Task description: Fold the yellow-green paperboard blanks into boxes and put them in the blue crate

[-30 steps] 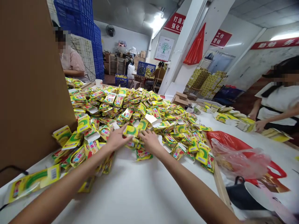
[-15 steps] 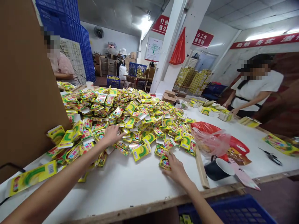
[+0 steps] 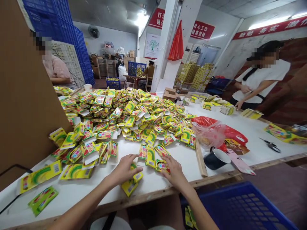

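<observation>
My left hand [image 3: 124,169] is low over the white table [image 3: 105,187], fingers spread and thumb apart. It touches small yellow-and-green printed cartons [image 3: 129,187] lying partly beneath it. My right hand [image 3: 177,172] has thumb and fingers around the sides of another small carton [image 3: 163,166], which rests on the table. Between the hands, a few cartons [image 3: 150,156] lie close together. Beyond them spreads a large heap of the same cartons [image 3: 129,118], some with white flaps open.
A brown cardboard panel [image 3: 31,95] stands at left. A wooden strip [image 3: 200,156], black cup [image 3: 217,158], plastic bags [image 3: 211,131] and scissors [image 3: 270,145] lie at right. Below the edge is a blue crate [image 3: 240,204]. A co-worker [image 3: 261,76] stands across the table.
My left hand has come from the heap toward the table's near edge, with cartons now by it. My right hand has drawn its carton slightly nearer. The view has shifted a little.
</observation>
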Motion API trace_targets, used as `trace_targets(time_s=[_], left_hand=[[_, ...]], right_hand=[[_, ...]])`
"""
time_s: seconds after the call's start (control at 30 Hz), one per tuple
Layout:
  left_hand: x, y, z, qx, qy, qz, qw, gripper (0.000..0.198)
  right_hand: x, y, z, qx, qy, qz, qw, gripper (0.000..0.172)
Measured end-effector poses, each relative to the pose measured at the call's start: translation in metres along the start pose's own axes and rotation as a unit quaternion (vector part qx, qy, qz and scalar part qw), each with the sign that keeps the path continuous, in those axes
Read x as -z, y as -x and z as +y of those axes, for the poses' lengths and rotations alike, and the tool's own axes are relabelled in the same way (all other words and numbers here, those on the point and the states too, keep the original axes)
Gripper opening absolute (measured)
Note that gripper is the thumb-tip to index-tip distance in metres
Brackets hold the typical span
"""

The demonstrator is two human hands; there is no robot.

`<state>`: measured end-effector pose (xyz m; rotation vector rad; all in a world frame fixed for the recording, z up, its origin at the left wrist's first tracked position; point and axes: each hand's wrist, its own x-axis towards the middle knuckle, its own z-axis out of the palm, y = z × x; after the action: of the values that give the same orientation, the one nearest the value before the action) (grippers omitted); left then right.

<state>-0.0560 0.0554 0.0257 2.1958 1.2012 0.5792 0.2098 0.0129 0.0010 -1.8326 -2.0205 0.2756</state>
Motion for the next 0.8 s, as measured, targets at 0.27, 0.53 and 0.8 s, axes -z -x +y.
trace_targets(time_s=[0.27, 0.53, 0.8], left_hand=[[-0.006, 0.013, -0.017, 0.045, -0.022, 0.133, 0.99, 0.047], [-0.02, 0.05, -0.01, 0.082, 0.19, 0.184, 0.961, 0.044], [-0.048, 0.044, 0.035, 0.046, 0.321, 0.175, 0.93, 0.035]], right_hand=[[-0.017, 0.016, -0.082, 0.04, -0.13, 0.03, 0.99, 0.03], [-0.053, 0.0, -0.123, 0.027, -0.173, 0.012, 0.984, 0.027], [-0.048, 0.025, -0.089, -0.034, -0.526, 0.032, 0.849, 0.035]])
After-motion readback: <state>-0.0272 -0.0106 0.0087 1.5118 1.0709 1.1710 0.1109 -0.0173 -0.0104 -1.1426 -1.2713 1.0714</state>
